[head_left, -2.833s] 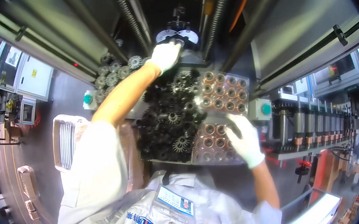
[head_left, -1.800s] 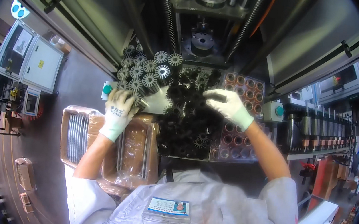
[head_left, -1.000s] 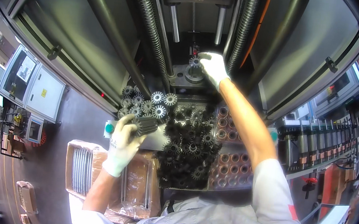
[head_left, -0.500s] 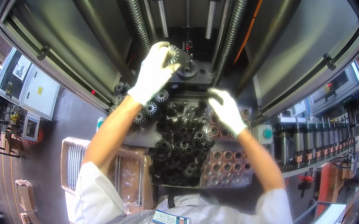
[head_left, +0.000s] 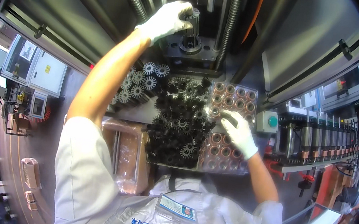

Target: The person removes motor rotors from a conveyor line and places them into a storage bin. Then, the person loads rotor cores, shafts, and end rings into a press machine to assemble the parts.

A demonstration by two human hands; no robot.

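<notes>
The left hand (head_left: 168,20), in a white glove, is holding a slotted metal core (head_left: 194,23), its thumb and fingers closing around the upper part from the left. The core is standing upright at a round metal seat (head_left: 189,49) in the press; how deep it is sitting cannot be told. The right hand (head_left: 241,135), also gloved, is hovering low over the clear trays, thumb and forefinger parting in a narrow gap. Its fingertips are lying close to the nearer edge of the far tray (head_left: 257,97); whether they are touching a ring cannot be told. Copper-coloured rings (head_left: 230,90) are filling this tray in rows, and more are sitting in the near tray (head_left: 244,166), partly beneath the hand. Left of the trays, a heap of dark toothed pieces (head_left: 171,144) is covering the middle of the worktop (head_left: 137,112). Farther left, slotted metal cylinders (head_left: 148,82) are standing packed together. A box with a green button (head_left: 261,122) is standing just right of the trays. Beyond it, a rack of dark cylinders (head_left: 314,142) is stretching rightward. Coil springs (head_left: 230,28) are flanking the seat, and an orange cable (head_left: 259,10) is hanging farther right.
</notes>
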